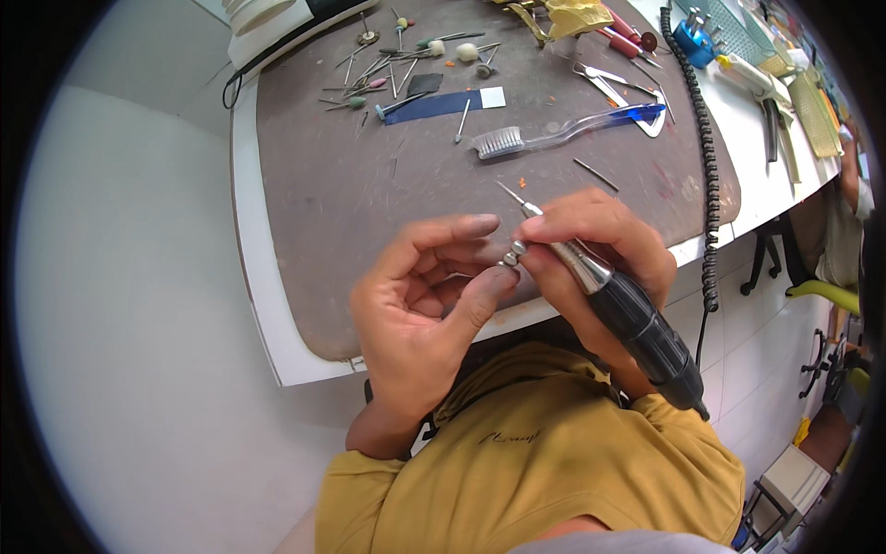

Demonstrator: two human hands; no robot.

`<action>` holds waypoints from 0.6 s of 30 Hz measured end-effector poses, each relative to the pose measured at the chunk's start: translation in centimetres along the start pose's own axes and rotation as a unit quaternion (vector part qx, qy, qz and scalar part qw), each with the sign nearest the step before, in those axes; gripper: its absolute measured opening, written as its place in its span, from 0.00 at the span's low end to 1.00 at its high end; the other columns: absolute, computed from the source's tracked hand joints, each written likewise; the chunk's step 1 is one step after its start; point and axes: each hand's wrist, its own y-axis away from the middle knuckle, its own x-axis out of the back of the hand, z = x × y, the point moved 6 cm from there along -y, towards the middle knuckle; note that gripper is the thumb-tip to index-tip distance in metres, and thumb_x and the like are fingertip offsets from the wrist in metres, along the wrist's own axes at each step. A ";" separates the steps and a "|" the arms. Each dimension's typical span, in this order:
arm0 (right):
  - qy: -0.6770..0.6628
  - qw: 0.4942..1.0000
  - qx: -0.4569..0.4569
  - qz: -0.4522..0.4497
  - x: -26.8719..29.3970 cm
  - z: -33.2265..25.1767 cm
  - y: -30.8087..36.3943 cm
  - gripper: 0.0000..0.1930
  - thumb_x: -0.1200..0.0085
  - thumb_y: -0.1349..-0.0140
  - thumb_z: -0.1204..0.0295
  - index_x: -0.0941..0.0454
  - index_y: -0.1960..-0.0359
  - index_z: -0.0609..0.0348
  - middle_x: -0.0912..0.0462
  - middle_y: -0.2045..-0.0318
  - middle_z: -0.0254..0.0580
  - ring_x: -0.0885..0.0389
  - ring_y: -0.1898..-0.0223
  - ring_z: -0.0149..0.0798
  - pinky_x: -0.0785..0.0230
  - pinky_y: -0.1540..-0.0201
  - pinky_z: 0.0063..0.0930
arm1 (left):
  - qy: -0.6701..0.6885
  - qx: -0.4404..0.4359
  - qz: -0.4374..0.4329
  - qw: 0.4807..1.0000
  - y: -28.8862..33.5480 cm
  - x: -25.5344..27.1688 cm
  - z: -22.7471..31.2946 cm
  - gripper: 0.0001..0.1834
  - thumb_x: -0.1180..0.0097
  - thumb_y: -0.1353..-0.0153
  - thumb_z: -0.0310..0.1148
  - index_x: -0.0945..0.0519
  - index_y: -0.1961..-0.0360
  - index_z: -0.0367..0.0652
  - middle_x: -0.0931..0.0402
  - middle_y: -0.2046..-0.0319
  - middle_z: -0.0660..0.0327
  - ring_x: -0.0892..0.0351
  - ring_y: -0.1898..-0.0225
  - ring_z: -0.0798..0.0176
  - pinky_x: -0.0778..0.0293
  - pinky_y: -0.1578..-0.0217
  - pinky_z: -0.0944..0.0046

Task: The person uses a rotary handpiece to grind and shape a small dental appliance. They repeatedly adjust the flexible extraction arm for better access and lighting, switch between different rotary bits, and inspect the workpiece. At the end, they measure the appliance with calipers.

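Observation:
In my right hand (pixel 600 240) is a rotary handpiece (pixel 637 323) with a black grip and silver front. Its thin bur (pixel 508 192) points up and left, away from the piece. A small silver metal piece (pixel 510 256) with rounded lobes, resembling joined dental crowns, sits between my hands. My left hand (pixel 415 286) has its thumb tip against this piece, with the other fingers curled behind; the index fingertip stays apart. My right fingertips also meet the piece. The contact on its far side is hidden.
Burs and polishing points (pixel 378 78) lie scattered at the back left of the brown mat (pixel 314 222). Beyond my hands are a toothbrush (pixel 554 134), a blue strip (pixel 434 106) and a caliper (pixel 614 88). A coiled black cord (pixel 707 175) hangs over the right table edge.

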 end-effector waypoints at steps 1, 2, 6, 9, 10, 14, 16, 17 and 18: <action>0.024 1.000 0.015 0.001 0.0 -0.1 0.1 0.15 0.32 0.51 0.82 0.17 0.59 0.63 0.17 0.68 0.44 0.15 0.66 0.36 0.24 0.65 0.24 | 0.027 0.028 0.010 0.999 0.0 0.0 -0.1 0.12 0.41 0.39 0.17 0.20 0.53 0.32 0.21 0.59 0.56 0.19 0.58 0.67 0.19 0.54 0.67; 0.058 0.998 0.022 -0.008 0.4 -0.6 0.1 0.16 0.32 0.53 0.81 0.17 0.60 0.62 0.18 0.69 0.43 0.15 0.67 0.37 0.24 0.65 0.25 | 0.028 0.031 0.006 0.999 0.0 0.0 -0.1 0.12 0.41 0.38 0.18 0.20 0.53 0.32 0.21 0.59 0.56 0.19 0.57 0.66 0.19 0.54 0.67; 0.119 0.987 0.105 -0.008 1.7 -2.1 0.3 0.15 0.33 0.57 0.80 0.16 0.63 0.61 0.19 0.71 0.42 0.15 0.66 0.40 0.23 0.67 0.28 | -0.007 0.060 -0.019 0.998 -0.2 -0.1 0.4 0.12 0.41 0.38 0.21 0.20 0.53 0.31 0.22 0.62 0.58 0.18 0.60 0.66 0.19 0.56 0.66; 0.092 0.989 0.119 -0.015 1.5 -2.4 1.0 0.15 0.37 0.58 0.82 0.17 0.65 0.59 0.19 0.72 0.42 0.14 0.64 0.44 0.20 0.60 0.37 | -0.025 0.080 -0.041 0.996 -0.2 0.0 0.2 0.13 0.41 0.38 0.22 0.20 0.52 0.30 0.21 0.63 0.58 0.18 0.61 0.66 0.18 0.56 0.65; 0.084 0.989 0.120 -0.021 1.2 -2.2 1.1 0.15 0.36 0.59 0.82 0.17 0.65 0.59 0.18 0.71 0.42 0.14 0.64 0.45 0.20 0.58 0.39 | -0.025 0.084 -0.048 0.995 -0.1 0.1 0.0 0.13 0.41 0.38 0.22 0.20 0.52 0.30 0.21 0.63 0.58 0.18 0.61 0.66 0.18 0.56 0.65; 0.067 0.991 0.110 -0.036 0.6 -1.5 2.0 0.15 0.32 0.54 0.79 0.22 0.63 0.58 0.18 0.71 0.42 0.13 0.61 0.50 0.21 0.50 0.49 | -0.027 0.076 -0.062 0.995 -0.1 0.3 -0.3 0.14 0.43 0.37 0.21 0.21 0.49 0.31 0.18 0.60 0.54 0.17 0.57 0.65 0.19 0.54 0.66; 0.069 0.991 0.099 -0.057 0.6 -1.3 2.0 0.16 0.30 0.52 0.77 0.24 0.63 0.58 0.18 0.71 0.43 0.13 0.57 0.54 0.22 0.48 0.52 | -0.017 0.093 -0.035 0.995 -0.1 0.1 -0.1 0.14 0.41 0.39 0.22 0.20 0.52 0.30 0.17 0.63 0.53 0.16 0.60 0.64 0.17 0.56 0.64; 0.060 0.992 0.098 -0.060 0.6 -1.3 2.0 0.16 0.30 0.52 0.77 0.24 0.63 0.58 0.18 0.71 0.43 0.13 0.57 0.54 0.22 0.49 0.52 | -0.008 0.094 -0.026 0.995 -0.1 0.1 -0.1 0.14 0.40 0.39 0.22 0.19 0.52 0.29 0.17 0.63 0.53 0.16 0.61 0.64 0.17 0.57 0.64; 0.052 0.992 0.097 -0.064 0.5 -1.2 1.9 0.16 0.30 0.52 0.77 0.24 0.63 0.58 0.18 0.71 0.44 0.14 0.57 0.55 0.21 0.49 0.53 | 0.000 0.095 -0.018 0.995 0.0 0.1 -0.1 0.14 0.40 0.39 0.23 0.19 0.52 0.29 0.17 0.64 0.53 0.16 0.61 0.64 0.17 0.57 0.64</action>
